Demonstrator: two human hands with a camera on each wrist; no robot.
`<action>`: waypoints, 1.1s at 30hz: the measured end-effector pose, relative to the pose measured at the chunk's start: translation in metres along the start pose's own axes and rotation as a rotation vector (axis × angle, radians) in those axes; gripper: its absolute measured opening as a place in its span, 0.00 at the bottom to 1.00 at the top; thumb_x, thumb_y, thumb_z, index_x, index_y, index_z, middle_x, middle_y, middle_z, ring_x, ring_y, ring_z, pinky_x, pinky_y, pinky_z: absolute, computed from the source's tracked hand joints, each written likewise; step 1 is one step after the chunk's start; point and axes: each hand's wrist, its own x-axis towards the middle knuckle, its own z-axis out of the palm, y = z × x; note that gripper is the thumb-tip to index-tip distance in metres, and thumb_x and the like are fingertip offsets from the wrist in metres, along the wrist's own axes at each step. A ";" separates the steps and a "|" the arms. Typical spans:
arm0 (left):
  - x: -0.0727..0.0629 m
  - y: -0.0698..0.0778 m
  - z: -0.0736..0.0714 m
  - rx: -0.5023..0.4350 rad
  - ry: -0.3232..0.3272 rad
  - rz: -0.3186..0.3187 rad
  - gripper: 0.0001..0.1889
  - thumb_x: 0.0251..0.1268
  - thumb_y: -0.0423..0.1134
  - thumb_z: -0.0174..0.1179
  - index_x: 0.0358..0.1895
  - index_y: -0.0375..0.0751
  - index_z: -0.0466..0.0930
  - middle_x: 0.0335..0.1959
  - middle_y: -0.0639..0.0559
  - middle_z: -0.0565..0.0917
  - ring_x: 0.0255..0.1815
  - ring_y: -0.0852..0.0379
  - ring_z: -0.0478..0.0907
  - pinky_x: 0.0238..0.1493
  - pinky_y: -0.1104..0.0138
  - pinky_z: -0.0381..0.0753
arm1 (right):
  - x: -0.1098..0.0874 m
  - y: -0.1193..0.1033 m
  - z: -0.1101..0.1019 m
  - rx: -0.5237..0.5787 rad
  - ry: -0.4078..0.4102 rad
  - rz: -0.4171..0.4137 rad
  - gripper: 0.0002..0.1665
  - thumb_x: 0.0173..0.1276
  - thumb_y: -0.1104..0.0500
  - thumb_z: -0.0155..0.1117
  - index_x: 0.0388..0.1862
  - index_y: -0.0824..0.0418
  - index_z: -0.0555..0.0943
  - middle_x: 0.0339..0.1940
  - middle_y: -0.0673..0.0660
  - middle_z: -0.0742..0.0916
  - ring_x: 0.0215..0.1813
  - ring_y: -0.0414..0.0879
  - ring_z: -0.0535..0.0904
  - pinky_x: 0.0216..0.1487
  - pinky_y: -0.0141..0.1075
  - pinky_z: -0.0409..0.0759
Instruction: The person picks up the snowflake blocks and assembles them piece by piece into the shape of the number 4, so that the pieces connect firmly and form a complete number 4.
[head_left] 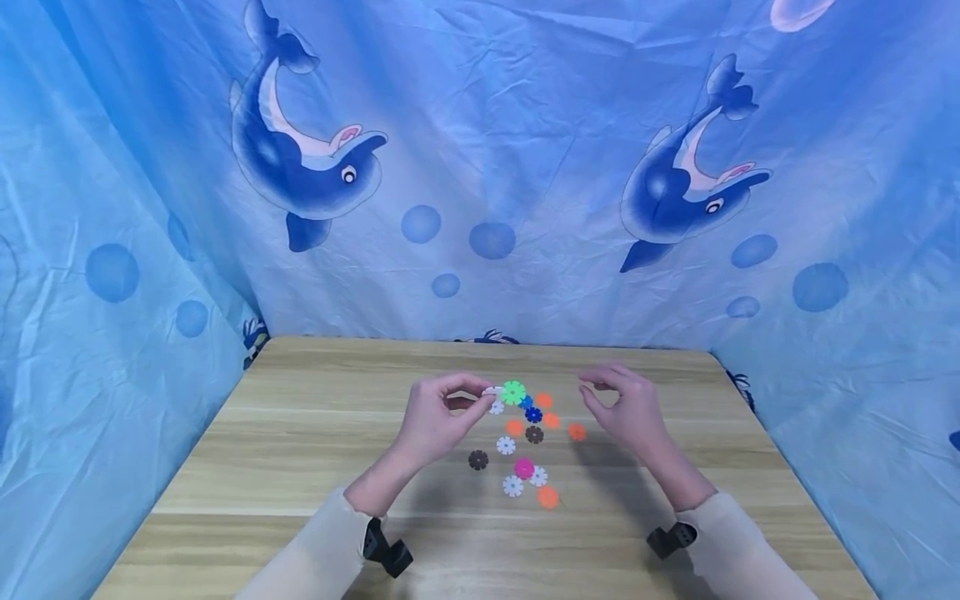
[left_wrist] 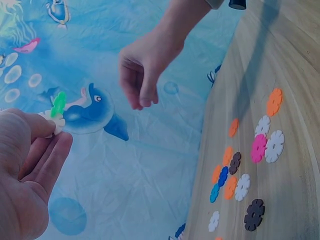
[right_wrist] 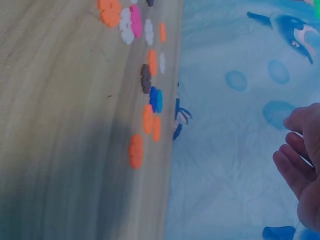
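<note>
Above the table, my left hand (head_left: 438,417) pinches a white notched snowflake disc (left_wrist: 55,121) between thumb and fingers. A green snowflake disc (head_left: 513,392) is joined to the white one and sticks out past my fingertips. My right hand (head_left: 628,408) hovers on the other side, apart from the green disc. Its thumb and fingers are loosely bent with a gap between them, and I see nothing held in it. Below and between both hands lie loose discs: a pink one (head_left: 524,468), a dark blue one (head_left: 533,414) and several in orange, white and dark brown.
The wooden table (head_left: 300,425) carries the scattered discs near its middle. A blue curtain (head_left: 465,150) printed with dolphins hangs behind it and along both sides. Each wrist wears a black camera strap, seen at the left cuff (head_left: 386,547).
</note>
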 end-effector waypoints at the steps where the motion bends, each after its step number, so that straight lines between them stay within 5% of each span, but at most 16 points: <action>1: 0.000 0.000 -0.001 0.003 0.001 -0.002 0.06 0.68 0.32 0.72 0.45 0.41 0.92 0.40 0.47 0.94 0.39 0.54 0.92 0.44 0.64 0.94 | -0.001 0.000 0.001 0.011 -0.011 0.015 0.14 0.57 0.71 0.81 0.42 0.63 0.92 0.39 0.59 0.94 0.35 0.51 0.91 0.36 0.43 0.92; 33: 0.002 0.004 -0.002 0.000 -0.002 0.006 0.05 0.68 0.31 0.72 0.44 0.41 0.92 0.39 0.47 0.94 0.38 0.55 0.92 0.43 0.68 0.93 | -0.039 0.016 0.024 0.043 -0.418 0.388 0.15 0.66 0.63 0.77 0.52 0.64 0.90 0.50 0.62 0.92 0.50 0.57 0.90 0.51 0.47 0.93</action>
